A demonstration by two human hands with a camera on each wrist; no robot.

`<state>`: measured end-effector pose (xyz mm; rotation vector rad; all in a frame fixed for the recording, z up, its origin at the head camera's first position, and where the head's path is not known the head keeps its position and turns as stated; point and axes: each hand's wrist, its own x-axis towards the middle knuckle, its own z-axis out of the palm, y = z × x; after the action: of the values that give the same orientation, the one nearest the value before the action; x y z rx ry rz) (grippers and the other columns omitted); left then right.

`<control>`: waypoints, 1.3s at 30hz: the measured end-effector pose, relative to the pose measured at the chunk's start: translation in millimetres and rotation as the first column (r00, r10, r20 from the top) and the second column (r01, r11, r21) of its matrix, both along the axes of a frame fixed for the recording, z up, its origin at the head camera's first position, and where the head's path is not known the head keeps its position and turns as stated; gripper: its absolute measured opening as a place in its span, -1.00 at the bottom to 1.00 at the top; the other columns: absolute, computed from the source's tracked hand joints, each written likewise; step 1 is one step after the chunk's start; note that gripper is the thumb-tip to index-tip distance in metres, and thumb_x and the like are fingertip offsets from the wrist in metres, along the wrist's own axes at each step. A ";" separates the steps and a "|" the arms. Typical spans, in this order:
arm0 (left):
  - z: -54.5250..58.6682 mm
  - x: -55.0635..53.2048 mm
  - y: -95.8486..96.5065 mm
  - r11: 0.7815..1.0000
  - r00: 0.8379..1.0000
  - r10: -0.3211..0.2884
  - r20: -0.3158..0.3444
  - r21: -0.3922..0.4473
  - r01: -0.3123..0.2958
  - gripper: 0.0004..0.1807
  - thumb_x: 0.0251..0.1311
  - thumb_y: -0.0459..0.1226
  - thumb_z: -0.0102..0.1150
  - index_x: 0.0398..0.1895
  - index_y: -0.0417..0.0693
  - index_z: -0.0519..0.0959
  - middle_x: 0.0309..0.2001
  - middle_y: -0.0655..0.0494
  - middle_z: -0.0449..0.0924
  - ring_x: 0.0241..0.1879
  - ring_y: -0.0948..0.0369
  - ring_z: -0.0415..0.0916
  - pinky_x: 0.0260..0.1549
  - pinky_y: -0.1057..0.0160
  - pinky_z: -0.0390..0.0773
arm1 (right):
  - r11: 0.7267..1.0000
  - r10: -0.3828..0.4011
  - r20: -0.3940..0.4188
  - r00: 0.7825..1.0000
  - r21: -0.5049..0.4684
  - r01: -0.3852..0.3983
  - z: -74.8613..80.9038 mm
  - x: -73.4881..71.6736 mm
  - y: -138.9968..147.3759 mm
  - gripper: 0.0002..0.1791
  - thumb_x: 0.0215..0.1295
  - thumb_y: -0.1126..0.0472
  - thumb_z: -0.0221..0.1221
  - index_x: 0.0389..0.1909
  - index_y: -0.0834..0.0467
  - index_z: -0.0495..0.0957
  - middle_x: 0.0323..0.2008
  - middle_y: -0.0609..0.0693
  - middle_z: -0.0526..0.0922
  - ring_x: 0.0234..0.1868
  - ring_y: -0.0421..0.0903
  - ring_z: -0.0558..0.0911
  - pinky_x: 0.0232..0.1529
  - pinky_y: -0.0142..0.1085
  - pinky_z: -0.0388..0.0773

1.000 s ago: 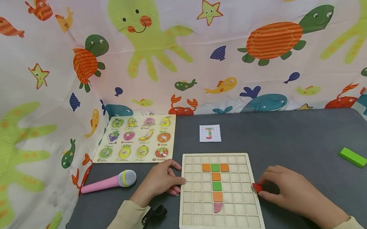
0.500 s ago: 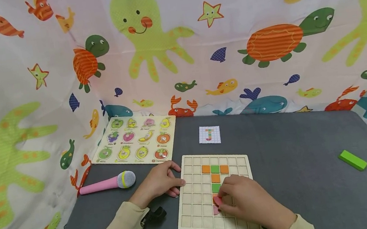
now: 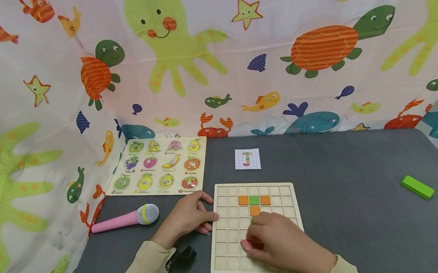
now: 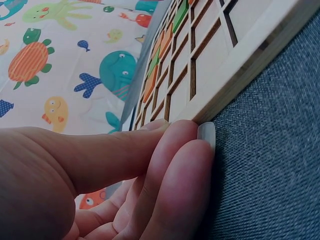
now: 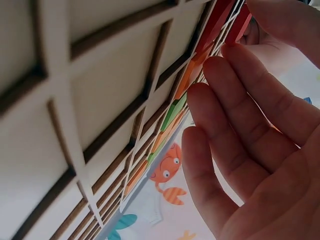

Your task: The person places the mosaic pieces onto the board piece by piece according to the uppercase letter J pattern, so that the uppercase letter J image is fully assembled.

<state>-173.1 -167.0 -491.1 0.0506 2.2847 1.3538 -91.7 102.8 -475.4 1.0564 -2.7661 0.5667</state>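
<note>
A wooden grid board (image 3: 223,263) lies on the dark table. My left hand (image 3: 187,215) steadies its left edge, thumb tip and curled fingertips together at the rim (image 4: 220,95). Over the lower middle of the board, my right hand (image 3: 277,241) pinches a small red tile with a curved edge (image 3: 246,245) between thumb and fingers; in the right wrist view the tile (image 5: 239,25) appears edge-on, close over the grid. An orange tile (image 3: 243,200), a green tile (image 3: 254,200) and another orange tile (image 3: 265,200) form a row. Below them, the right hand partly covers a column of tiles.
Behind the board lies a small printed card (image 3: 247,159) with a J-shaped tile pattern. A fruit peg puzzle (image 3: 180,189) stands back left, with a pink toy microphone (image 3: 126,219) before it. A green block (image 3: 417,187) lies far right. A sea-animal curtain (image 3: 210,64) surrounds the table.
My right hand has carried the red tile from beside the board's right edge leftward over the grid, to the lower middle cells. The left hand keeps its place at the left edge.
</note>
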 end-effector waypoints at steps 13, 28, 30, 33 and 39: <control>0.7 -0.1 0.8 1.000 1.000 0.011 0.014 -0.009 -0.011 -0.51 0.21 -0.24 0.61 0.12 -0.09 0.57 -0.38 -0.09 0.67 -0.55 0.15 0.77 -0.50 0.16 0.83 | 0.999 -0.017 0.047 0.999 0.044 0.014 -0.1 2.4 -1.7 -0.79 0.37 -0.02 0.44 -0.46 -0.13 0.69 -0.49 -0.31 0.44 -0.38 -0.34 0.32 -0.35 -0.47 0.34; 2.4 0.2 2.0 1.000 1.000 0.015 0.020 -0.006 -0.015 -0.52 0.21 -0.25 0.60 0.11 -0.10 0.57 -0.38 -0.10 0.66 -0.55 0.15 0.77 -0.50 0.16 0.83 | 0.999 -0.009 0.016 1.000 0.054 0.008 -1.6 2.8 -1.2 -0.77 0.36 -0.02 0.45 -0.50 -0.15 0.70 -0.49 -0.33 0.39 -0.39 -0.33 0.29 -0.38 -0.47 0.30; 2.6 0.4 2.4 1.000 1.000 0.014 0.019 -0.006 -0.014 -0.52 0.21 -0.25 0.61 0.11 -0.09 0.57 -0.38 -0.10 0.66 -0.55 0.15 0.77 -0.50 0.16 0.83 | 0.998 -0.013 0.016 1.000 0.063 0.012 -1.3 3.1 -0.8 -0.77 0.36 -0.04 0.45 -0.49 -0.15 0.71 -0.48 -0.34 0.39 -0.39 -0.33 0.29 -0.38 -0.46 0.30; 3.1 0.4 2.7 1.000 1.000 0.016 0.021 -0.008 -0.016 -0.52 0.21 -0.25 0.61 0.11 -0.09 0.57 -0.37 -0.09 0.66 -0.55 0.15 0.77 -0.50 0.16 0.83 | 0.997 -0.017 0.034 0.999 0.070 0.015 -0.3 3.5 -0.9 -0.78 0.37 -0.06 0.44 -0.46 -0.14 0.73 -0.47 -0.34 0.40 -0.38 -0.33 0.29 -0.37 -0.46 0.32; 4.6 0.8 2.8 0.999 1.000 0.022 0.019 -0.026 -0.021 -0.52 0.21 -0.24 0.61 0.12 -0.08 0.57 -0.37 -0.09 0.66 -0.55 0.15 0.77 -0.50 0.17 0.83 | 0.997 -0.007 0.028 1.000 0.072 0.005 0.2 3.3 -1.0 -0.80 0.36 -0.05 0.46 -0.44 -0.12 0.74 -0.46 -0.32 0.42 -0.37 -0.32 0.31 -0.35 -0.44 0.35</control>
<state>-172.4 -164.2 -486.5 0.0044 2.2930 1.3292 -88.4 101.9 -475.2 1.0627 -2.8328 0.4875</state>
